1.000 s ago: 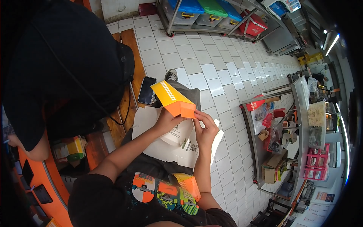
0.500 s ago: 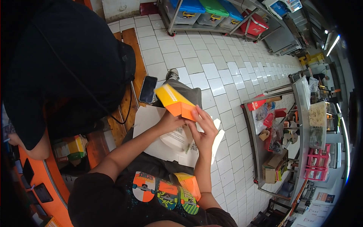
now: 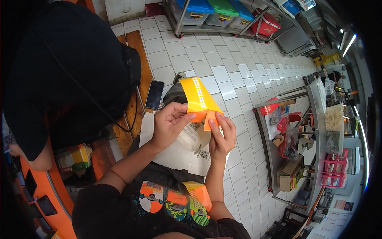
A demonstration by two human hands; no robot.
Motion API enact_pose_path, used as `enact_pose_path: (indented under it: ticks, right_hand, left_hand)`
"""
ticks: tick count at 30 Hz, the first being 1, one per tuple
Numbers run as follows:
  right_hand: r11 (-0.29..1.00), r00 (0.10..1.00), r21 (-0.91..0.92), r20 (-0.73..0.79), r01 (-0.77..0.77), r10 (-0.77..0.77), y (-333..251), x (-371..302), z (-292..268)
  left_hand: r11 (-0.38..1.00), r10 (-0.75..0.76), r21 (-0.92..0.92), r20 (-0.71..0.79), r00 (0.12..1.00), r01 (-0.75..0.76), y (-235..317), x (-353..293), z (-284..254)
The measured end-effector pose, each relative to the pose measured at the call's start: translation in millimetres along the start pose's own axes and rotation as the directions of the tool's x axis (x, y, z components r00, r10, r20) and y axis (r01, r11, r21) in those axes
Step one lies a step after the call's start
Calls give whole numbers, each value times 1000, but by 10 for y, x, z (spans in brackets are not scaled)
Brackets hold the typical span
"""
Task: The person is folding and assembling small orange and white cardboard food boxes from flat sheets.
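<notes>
Half a second ago your left hand point(image 3: 170, 122) sat beneath the yellow-and-orange carton point(image 3: 195, 95); now it has come out to pinch the near left edge, thumb against fingers, while your right hand point(image 3: 223, 137) grips the orange flap point(image 3: 211, 120) at the near right. The carton has swung rightward and is held up beyond the white cardboard point(image 3: 169, 159) on your lap, your hands apart on either side of its orange end. That flap juts toward you, so the folding there looks unfinished
</notes>
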State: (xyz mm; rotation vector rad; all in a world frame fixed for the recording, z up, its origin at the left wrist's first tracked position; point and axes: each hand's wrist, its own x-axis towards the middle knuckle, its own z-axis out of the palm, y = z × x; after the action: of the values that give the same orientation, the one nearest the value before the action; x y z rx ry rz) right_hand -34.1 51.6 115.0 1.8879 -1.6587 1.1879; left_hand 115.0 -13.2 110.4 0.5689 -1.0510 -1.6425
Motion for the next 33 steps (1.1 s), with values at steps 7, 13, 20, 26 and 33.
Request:
enact_pose_path:
  ticks: [7,13,20,26,33]
  right_hand:
    - [742,872,543,-36,-394,489,-227,-44,-44]
    - [771,938,552,62,-318,342,-202,20,-42]
    - [847,969,478,46,-234,242,-190,53,-69]
    - [884,976,413,108,-218,190,-183,50,-66]
    - [961,975,248,211,-125,72,-322,50,51]
  left_hand:
    - [616,512,580,221,830,-533,-125,-90,64]
    - [826,369,390,172,913,-407,-140,-126,15]
    - [901,312,287,95,945,-326,-152,-140,56]
    - [932,271,212,129,954,-293,-80,-120,76]
    - [981,194,-20,86,977,-193,-164,-24,64]
